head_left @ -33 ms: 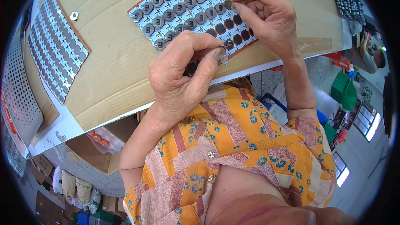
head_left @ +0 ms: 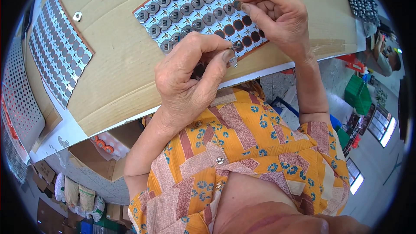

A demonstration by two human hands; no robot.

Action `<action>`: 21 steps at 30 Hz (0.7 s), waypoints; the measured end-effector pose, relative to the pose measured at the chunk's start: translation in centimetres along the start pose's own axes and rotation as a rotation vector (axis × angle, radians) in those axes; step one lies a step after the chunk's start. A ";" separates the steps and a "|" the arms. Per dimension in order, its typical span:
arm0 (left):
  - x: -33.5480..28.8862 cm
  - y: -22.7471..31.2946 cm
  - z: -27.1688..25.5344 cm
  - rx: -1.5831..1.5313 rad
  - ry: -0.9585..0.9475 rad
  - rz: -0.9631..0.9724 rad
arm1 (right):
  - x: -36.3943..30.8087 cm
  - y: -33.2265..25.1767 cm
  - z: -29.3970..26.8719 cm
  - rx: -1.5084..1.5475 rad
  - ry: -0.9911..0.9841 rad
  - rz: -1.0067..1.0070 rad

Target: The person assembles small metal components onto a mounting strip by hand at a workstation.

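Note:
A panel of small circuit boards point(head_left: 170, 8) lies on the cardboard in front of me, with rows of round grey metal clips point(head_left: 197, 3) on it. Along its near right part, the round spots are dark and orange-rimmed point(head_left: 238, 25). Over the near edge, my left hand point(head_left: 190, 69) is closed, pinching a small shiny metal clip point(head_left: 233, 62) between thumb and forefinger. My right hand point(head_left: 279, 19) is closed above the panel's right side, with a small dark round piece point(head_left: 237, 4) at its fingertips. Part of the panel is hidden under both hands.
A second panel point(head_left: 58, 52) lies at the left. Two loose metal clips point(head_left: 77, 16) rest on the cardboard point(head_left: 112, 60) between the panels. A perforated sheet point(head_left: 19, 91) stands at the far left edge; a heap of shiny metal parts point(head_left: 360, 0) is at the back right.

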State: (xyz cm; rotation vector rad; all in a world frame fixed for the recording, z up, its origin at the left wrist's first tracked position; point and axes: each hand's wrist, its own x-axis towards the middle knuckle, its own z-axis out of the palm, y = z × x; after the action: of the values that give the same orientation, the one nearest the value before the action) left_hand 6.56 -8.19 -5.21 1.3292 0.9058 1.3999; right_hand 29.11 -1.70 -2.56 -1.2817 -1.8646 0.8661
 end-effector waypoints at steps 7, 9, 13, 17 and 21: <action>-0.4 0.2 -0.8 0.044 -0.105 -0.035 | 0.7 -0.2 -1.4 0.031 -0.110 0.067; -0.4 0.3 -0.8 0.066 -0.103 -0.041 | 0.7 -0.1 -1.3 0.005 -0.146 0.028; -0.3 0.0 -0.4 0.078 -0.087 -0.046 | 0.4 -0.4 -1.1 0.011 -0.125 0.047; -0.2 -0.5 0.5 0.060 0.028 0.006 | -0.3 0.0 0.1 -0.017 -0.010 0.035; -0.2 -0.9 0.6 0.071 0.042 0.021 | -0.3 0.1 0.5 -0.081 0.034 -0.048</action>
State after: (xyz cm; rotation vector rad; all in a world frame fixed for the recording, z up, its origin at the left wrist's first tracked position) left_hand 7.29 -8.20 -6.01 1.3705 0.9797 1.4280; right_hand 28.82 -2.00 -2.97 -1.2868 -1.9130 0.7464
